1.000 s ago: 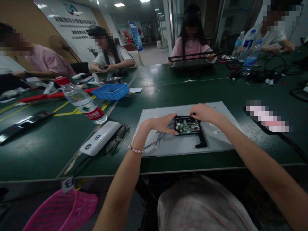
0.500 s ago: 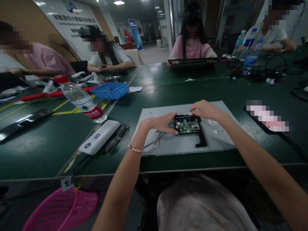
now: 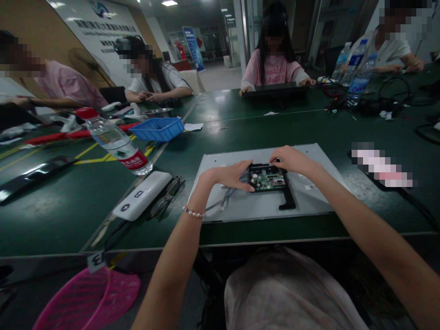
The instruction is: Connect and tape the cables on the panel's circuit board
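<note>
A green circuit board (image 3: 265,181) sits in a black plastic bracket (image 3: 288,200) on the grey metal back of a flat panel (image 3: 319,201). My left hand (image 3: 231,177) grips the bracket's left side, its thumb at the lower corner and fingers at the upper one. Thumb and fingertips of my right hand (image 3: 288,159) are pinched together at the bracket's upper right edge. Something small and dark shows at those fingertips, too small to name. Thin grey cables (image 3: 225,198) lie on the panel beneath my left wrist.
Left of the panel are glasses (image 3: 167,197), a white power bank (image 3: 142,196), a water bottle (image 3: 118,145) and a blue tray (image 3: 158,129). A dark phone-like slab (image 3: 381,168) lies to the right. Other people sit around the green table (image 3: 220,130).
My right fingertips have drawn closer together and shifted slightly at the bracket's upper edge. My left hand stays put. Across the table, a person's dark panel has tilted lower.
</note>
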{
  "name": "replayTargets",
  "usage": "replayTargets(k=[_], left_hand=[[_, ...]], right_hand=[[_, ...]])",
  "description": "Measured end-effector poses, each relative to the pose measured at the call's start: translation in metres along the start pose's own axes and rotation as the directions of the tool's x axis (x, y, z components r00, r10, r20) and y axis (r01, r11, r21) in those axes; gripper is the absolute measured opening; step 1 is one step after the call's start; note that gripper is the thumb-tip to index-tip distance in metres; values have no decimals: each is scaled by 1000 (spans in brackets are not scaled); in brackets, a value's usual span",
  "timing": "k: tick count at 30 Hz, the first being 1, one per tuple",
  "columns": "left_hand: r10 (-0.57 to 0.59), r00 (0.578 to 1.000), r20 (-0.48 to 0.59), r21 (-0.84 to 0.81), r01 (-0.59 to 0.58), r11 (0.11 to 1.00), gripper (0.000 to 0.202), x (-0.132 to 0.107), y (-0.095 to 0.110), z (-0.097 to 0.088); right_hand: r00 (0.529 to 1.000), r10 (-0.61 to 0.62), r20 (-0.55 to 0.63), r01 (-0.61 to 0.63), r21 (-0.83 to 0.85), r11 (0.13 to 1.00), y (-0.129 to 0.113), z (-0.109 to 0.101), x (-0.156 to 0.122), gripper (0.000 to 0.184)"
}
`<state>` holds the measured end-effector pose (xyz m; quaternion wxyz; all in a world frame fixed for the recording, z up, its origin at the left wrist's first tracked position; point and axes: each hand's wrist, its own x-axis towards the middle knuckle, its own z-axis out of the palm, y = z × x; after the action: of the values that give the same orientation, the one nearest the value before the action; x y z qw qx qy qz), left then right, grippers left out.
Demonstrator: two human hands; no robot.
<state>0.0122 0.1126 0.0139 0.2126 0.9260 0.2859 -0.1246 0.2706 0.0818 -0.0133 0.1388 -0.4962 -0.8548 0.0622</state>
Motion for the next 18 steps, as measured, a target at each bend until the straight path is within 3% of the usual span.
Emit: replayTargets(k=[10, 14, 18], left_hand=[[-2, 1000, -8, -11, 2, 1000, 117, -1, 0, 0], [19, 1000, -22, -4, -19, 1000, 117, -1, -4, 2], [30, 999, -35, -10, -30, 1000, 117, -2, -4, 2]], right_hand=[[998, 31, -51, -32, -6, 999, -2, -25, -10, 25], [991, 125, -39, -125, -6, 992, 15, -33, -28, 25], [968, 250, 13, -250, 40, 967, 30, -27, -51, 29]])
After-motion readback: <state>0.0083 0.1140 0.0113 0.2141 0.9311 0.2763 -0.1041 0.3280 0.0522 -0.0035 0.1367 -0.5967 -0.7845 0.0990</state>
